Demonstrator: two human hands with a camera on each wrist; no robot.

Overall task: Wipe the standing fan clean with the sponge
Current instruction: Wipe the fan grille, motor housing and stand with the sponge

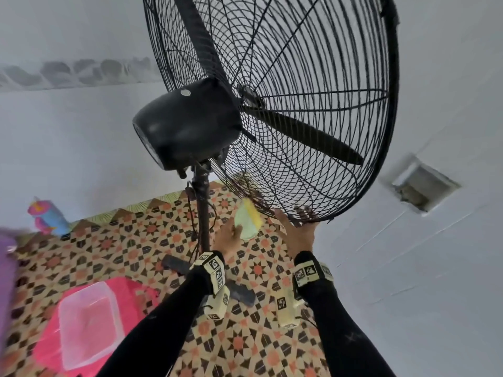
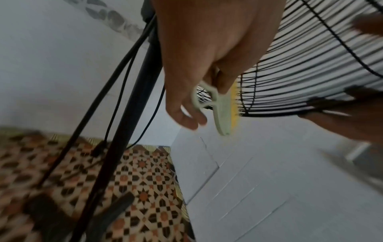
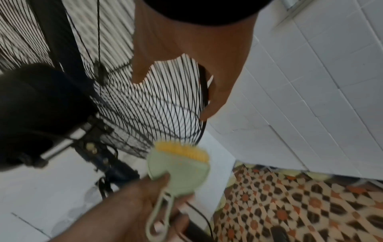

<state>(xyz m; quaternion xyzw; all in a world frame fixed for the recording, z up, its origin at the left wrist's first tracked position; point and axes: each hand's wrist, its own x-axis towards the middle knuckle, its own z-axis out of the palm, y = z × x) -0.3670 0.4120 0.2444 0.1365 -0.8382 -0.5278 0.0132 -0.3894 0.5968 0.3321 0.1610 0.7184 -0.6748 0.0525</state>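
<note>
The black standing fan (image 1: 187,126) has a big wire cage (image 1: 313,77) on a pole (image 1: 202,213). My left hand (image 1: 227,238) pinches a pale green handled sponge (image 1: 249,220) with a yellow scrubbing face. That yellow face presses on the cage's lower rear wires (image 2: 290,78), close to the rim. In the left wrist view the sponge (image 2: 222,114) hangs from my left hand (image 2: 196,101) by its loop handle. My right hand (image 1: 299,227) grips the cage's bottom rim, fingers hooked through the wires. From the right wrist, my right hand (image 3: 219,91) wraps the rim above the sponge (image 3: 182,167).
The fan's base feet (image 1: 239,292) and a cable (image 2: 116,98) lie on patterned floor tiles. A clear plastic box (image 1: 87,322) sits on something pink at the lower left. A colourful bottle (image 1: 46,216) stands by the white wall. A wall recess (image 1: 424,186) is at the right.
</note>
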